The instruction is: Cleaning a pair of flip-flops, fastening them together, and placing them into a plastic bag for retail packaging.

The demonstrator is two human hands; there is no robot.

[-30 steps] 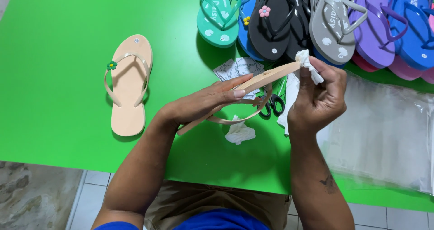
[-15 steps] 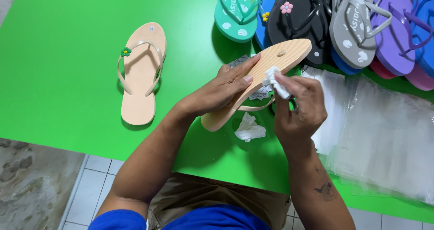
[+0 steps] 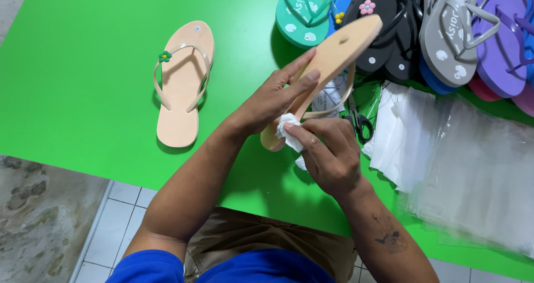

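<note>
left hand [image 3: 272, 96]: fingers closed along upturned beige flip-flop [image 3: 328, 60], sole facing up | right hand [image 3: 328, 155]: fingertips pinch white cloth [image 3: 289, 133] against heel end | tip: brace sole firmly, wipe with short even strokes

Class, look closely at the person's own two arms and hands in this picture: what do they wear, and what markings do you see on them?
Both forearms are bare, with no gloves, rings or watch visible on the left hand or the right hand. The blue sleeve of a short-sleeved top shows at the left upper arm. The right forearm carries a dark tattoo near the elbow. Fingernails are short and unpainted.
</note>
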